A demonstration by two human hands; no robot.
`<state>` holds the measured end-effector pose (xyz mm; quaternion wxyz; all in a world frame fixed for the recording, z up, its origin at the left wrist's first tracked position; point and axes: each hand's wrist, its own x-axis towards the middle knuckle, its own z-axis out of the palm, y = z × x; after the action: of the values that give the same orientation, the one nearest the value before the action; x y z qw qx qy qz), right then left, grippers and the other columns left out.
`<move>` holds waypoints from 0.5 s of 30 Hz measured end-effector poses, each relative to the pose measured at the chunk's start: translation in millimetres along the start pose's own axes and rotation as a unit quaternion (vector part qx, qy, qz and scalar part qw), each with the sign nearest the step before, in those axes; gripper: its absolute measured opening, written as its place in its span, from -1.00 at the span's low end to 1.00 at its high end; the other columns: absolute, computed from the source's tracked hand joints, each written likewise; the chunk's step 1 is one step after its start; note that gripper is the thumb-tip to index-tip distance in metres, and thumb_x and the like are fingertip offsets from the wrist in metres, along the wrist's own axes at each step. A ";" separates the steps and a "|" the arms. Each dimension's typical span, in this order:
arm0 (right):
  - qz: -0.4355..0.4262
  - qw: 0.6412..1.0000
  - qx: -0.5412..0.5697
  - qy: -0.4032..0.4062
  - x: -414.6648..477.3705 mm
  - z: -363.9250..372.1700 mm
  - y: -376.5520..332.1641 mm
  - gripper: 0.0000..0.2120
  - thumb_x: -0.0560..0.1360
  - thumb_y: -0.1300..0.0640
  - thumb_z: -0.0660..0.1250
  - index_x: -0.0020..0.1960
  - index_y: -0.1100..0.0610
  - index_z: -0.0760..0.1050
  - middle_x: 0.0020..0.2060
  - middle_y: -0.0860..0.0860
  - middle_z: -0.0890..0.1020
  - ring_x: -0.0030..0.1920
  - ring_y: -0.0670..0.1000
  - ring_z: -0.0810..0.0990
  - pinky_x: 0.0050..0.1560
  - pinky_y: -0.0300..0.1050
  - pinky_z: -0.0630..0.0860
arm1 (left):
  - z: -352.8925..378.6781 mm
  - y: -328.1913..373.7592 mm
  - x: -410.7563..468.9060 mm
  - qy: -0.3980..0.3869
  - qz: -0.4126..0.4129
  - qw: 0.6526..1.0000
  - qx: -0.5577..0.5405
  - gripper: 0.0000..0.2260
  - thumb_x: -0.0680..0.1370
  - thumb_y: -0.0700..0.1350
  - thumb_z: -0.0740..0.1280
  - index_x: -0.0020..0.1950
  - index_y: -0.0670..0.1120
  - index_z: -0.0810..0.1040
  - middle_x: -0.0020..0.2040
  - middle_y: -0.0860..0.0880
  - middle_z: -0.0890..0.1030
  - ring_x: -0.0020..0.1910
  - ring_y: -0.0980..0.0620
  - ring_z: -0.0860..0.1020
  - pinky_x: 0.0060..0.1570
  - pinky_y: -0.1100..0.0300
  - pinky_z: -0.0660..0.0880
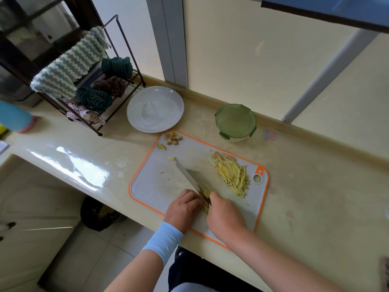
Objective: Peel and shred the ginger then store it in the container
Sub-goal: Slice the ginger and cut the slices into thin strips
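Container (235,131), green lid (235,120) on; ginger shreds (233,175) on board (151,186)

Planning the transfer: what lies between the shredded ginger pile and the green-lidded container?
Head view: a few ginger chunks at the cutting board's far edge, then a bare strip of counter.

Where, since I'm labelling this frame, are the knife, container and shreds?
knife (190,177): head view, middle of the blade.
container (235,121): head view, centre of its lid.
shreds (234,176): head view, middle of the pile.
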<state>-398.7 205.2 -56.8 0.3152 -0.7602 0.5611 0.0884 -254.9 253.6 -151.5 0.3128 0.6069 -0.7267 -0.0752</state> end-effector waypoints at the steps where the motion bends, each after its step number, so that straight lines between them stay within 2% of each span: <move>1: 0.001 1.000 -0.006 0.003 -5.9 0.4 4.0 -0.87 0.59 0.21 0.12 0.12 0.07 0.32 0.03 0.14 0.60 0.08 0.21 0.59 -0.20 -0.07 0.32 | 0.1 -0.2 -0.1 0.000 0.001 1.000 -0.001 -0.86 0.58 -0.16 0.34 -0.15 -0.10 0.64 -0.16 -0.02 0.55 -0.06 0.01 0.48 -0.09 0.26 0.47; 4: -0.002 1.000 -0.020 -0.001 -22.1 6.5 13.6 -0.76 0.57 0.21 0.13 0.23 0.08 0.34 0.02 0.13 0.61 0.07 0.19 0.60 -0.21 -0.06 0.30 | 1.5 -0.9 -0.6 0.002 0.000 1.000 0.000 -0.81 0.60 -0.13 0.31 -0.16 -0.10 0.65 -0.15 -0.02 0.56 -0.07 0.01 0.49 -0.10 0.24 0.49; 7: 0.007 1.000 -0.021 -0.015 -21.7 9.1 13.8 -0.78 0.56 0.22 0.15 0.19 0.09 0.34 0.02 0.13 0.62 0.06 0.18 0.61 -0.21 -0.07 0.31 | 2.9 -2.1 -1.3 0.001 -0.002 1.000 -0.002 -0.82 0.61 -0.12 0.31 -0.13 -0.09 0.66 -0.14 -0.01 0.57 -0.06 0.01 0.50 -0.10 0.22 0.51; 12: 0.008 0.999 -0.027 -0.024 -6.3 9.5 -1.1 -0.76 0.53 0.27 0.16 0.18 0.09 0.34 0.04 0.13 0.60 0.08 0.18 0.60 -0.07 0.00 0.49 | -0.6 -3.4 1.7 -0.009 0.016 1.000 -0.004 -0.80 0.62 -0.13 0.28 -0.11 -0.10 0.67 -0.14 -0.03 0.57 -0.07 -0.02 0.50 -0.09 0.19 0.51; 15: 0.006 1.000 -0.020 -0.020 3.1 9.6 -7.3 -0.78 0.53 0.27 0.15 0.16 0.10 0.36 0.04 0.13 0.60 0.08 0.19 0.60 -0.09 -0.01 0.49 | -4.1 -7.7 0.9 -0.016 0.030 0.999 0.004 -0.91 0.57 -0.21 0.37 -0.06 -0.11 0.67 -0.10 -0.04 0.59 -0.09 -0.05 0.52 -0.07 0.17 0.51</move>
<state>-388.8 209.5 -63.1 0.3107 -0.7610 0.5574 0.1166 -246.3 252.0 -151.7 0.3008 0.5844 -0.7501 -0.0730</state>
